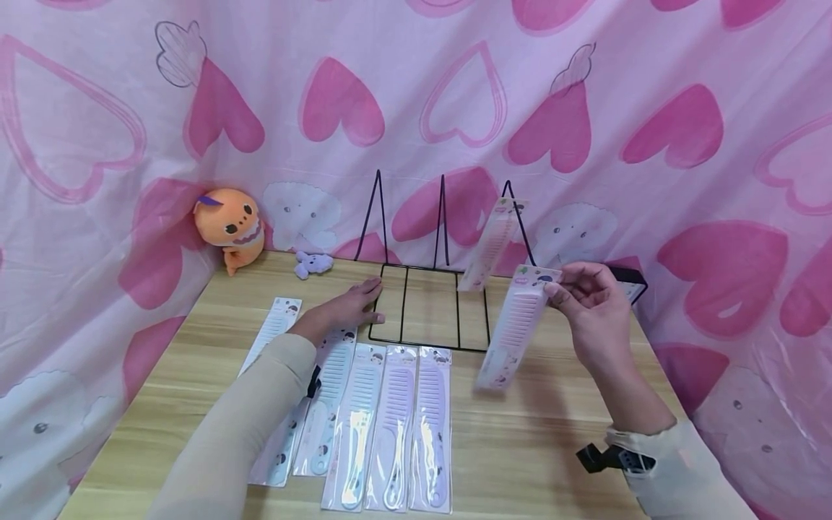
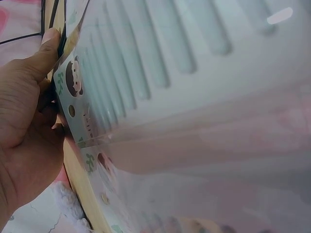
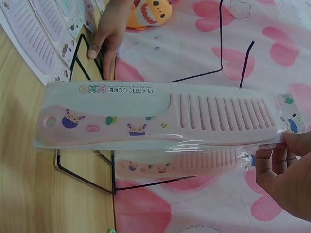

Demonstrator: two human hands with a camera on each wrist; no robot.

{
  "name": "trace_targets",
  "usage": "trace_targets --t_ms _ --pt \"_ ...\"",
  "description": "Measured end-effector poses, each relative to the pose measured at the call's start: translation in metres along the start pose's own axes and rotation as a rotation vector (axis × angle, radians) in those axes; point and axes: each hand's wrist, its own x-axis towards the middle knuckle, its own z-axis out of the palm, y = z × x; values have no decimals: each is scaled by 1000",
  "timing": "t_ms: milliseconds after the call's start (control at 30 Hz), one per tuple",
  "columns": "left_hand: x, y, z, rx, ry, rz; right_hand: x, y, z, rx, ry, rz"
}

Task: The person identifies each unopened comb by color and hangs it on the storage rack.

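Note:
My right hand (image 1: 594, 310) pinches the top edge of a packaged pink comb (image 3: 141, 121), which slants in front of the rack's right prong. Behind it, another packaged pink comb (image 1: 492, 245) hangs on that prong. On the table stands a black wire rack (image 1: 429, 344) with three upright prongs. My left hand (image 1: 344, 307) rests against the rack's left side, thumb spread from the fingers. Below that arm lie several packaged combs, among them a blue-green comb (image 1: 331, 383) and a purple comb (image 1: 431, 426); the left sleeve hides some of them.
An orange plush toy (image 1: 230, 224) and a small purple plush (image 1: 313, 263) sit at the table's back left. A dark box-like object (image 1: 629, 278) stands behind my right hand. The heart-print curtain (image 1: 279, 43) hangs along the back and sides of the wooden table (image 1: 539, 448).

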Motion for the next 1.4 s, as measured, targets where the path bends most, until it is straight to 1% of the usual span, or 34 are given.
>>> trace_targets --t_ms 200,367,433,633,733,867,933,1167,1267,1400 --pt "0 1 0 -8 -5 -8 3 0 -1 0 29 9" --pt "0 2 -1 -8 -2 -15 5 1 3 31 20 26" --pt "-1 3 -1 -9 -3 -21 6 2 4 18 18 35" --pt "-2 4 0 -10 -4 -32 14 4 6 -67 27 83" --pt "-1 4 0 -7 -7 -32 21 7 8 -66 36 95" --pt "0 3 0 6 -8 -27 35 13 13 -29 69 83" --pt "0 3 -1 8 -7 -25 43 16 16 -27 87 77" --pt "-2 5 -3 2 -11 -29 70 24 22 -110 119 68" --pt "-2 5 -2 3 -12 -28 79 28 25 -138 129 57" --pt "-1 4 -2 9 -8 -23 88 30 27 -204 140 53"
